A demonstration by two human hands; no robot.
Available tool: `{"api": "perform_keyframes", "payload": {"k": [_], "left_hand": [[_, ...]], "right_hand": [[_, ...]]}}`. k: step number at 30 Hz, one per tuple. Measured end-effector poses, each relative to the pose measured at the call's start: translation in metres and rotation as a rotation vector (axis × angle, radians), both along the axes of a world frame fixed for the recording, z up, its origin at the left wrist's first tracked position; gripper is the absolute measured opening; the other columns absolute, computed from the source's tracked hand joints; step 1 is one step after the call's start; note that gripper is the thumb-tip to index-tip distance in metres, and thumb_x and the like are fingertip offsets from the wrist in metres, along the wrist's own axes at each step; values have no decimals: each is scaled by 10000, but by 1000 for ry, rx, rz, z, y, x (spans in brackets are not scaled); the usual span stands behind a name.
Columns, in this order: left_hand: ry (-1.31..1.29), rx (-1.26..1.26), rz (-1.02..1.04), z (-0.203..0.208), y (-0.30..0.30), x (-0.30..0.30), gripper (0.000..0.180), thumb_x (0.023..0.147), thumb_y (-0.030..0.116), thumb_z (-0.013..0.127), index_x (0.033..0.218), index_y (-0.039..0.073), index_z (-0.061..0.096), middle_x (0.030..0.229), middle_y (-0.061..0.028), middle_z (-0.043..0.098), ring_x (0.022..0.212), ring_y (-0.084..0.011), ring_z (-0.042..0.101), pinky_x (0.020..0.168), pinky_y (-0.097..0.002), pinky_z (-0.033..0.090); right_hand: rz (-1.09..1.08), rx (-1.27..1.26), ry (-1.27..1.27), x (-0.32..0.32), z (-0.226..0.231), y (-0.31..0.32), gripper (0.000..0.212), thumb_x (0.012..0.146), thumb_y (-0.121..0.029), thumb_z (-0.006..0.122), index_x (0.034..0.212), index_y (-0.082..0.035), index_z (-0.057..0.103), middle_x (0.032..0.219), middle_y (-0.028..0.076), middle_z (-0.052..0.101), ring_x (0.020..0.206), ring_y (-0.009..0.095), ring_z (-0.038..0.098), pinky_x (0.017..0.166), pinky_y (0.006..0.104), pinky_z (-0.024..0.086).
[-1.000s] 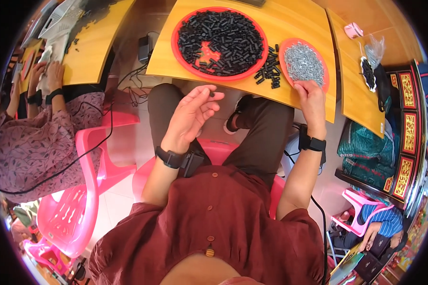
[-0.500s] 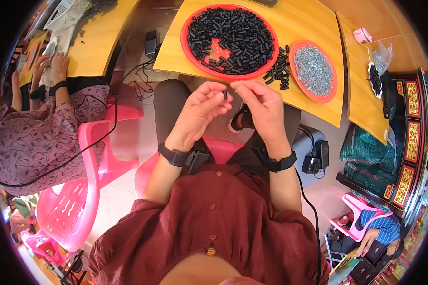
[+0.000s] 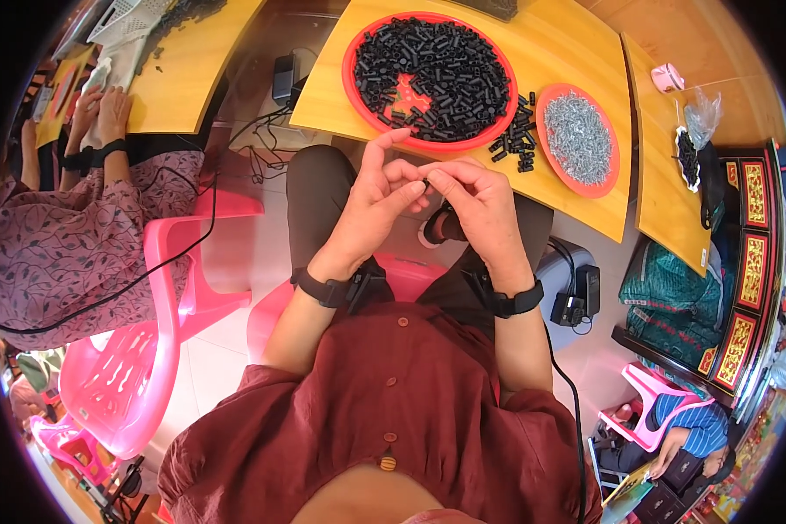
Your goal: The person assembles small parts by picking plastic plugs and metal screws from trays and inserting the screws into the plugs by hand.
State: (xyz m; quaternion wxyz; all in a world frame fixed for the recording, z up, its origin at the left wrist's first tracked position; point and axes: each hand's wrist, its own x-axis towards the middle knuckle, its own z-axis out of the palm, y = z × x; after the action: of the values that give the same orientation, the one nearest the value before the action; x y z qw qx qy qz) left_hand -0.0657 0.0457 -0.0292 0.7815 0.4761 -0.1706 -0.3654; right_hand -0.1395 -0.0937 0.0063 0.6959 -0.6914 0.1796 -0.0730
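Observation:
Over my lap, just off the table's near edge, my two hands meet at the fingertips. My left hand (image 3: pixel 377 194) pinches a small black plastic piece (image 3: pixel 427 185) between thumb and fingers, its index finger raised. Thumb and fingers of my right hand (image 3: pixel 483 203) close at the same spot; whatever lies between them is too small to make out. Beyond the hands stands a round red tray (image 3: pixel 348 80) heaped with black tube-shaped plastic pieces (image 3: pixel 454 74). To its right is a smaller orange-red plate (image 3: pixel 543 148) of silvery metal screws or pins (image 3: pixel 578 138).
Several loose black pieces (image 3: pixel 520 135) lie between tray and plate on the wooden table (image 3: pixel 323 96). At left, a co-worker's hands (image 3: pixel 105 113) rest at another table, beside a pink chair (image 3: pixel 122 384). A pink cup (image 3: pixel 667 78) and plastic bag (image 3: pixel 706 115) sit on the right-hand table.
My hands have come together, the right fingertips moving down and left to the black piece. My left index finger has lifted. The view has shifted slightly.

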Motion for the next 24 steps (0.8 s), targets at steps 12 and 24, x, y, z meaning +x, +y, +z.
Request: {"api": "perform_keyframes", "payload": {"k": [12, 24], "left_hand": [[-171, 16, 43, 9, 0, 3, 596, 907, 0, 510, 1409, 90, 201, 963, -32, 566, 868, -86, 524, 805, -233, 441], [590, -345, 77, -25, 3, 9, 219, 921, 98, 575, 1129, 41, 536, 985, -43, 624, 855, -113, 617, 750, -219, 521]], "right_hand": [[51, -517, -159, 0, 18, 2, 180, 860, -91, 614, 1011, -36, 695, 834, 86, 604, 713, 170, 601, 655, 275, 469], [-57, -478, -247, 21, 13, 21, 116, 815, -11, 644, 922, -11, 688, 876, 84, 614, 693, 152, 602, 633, 264, 484]]}}
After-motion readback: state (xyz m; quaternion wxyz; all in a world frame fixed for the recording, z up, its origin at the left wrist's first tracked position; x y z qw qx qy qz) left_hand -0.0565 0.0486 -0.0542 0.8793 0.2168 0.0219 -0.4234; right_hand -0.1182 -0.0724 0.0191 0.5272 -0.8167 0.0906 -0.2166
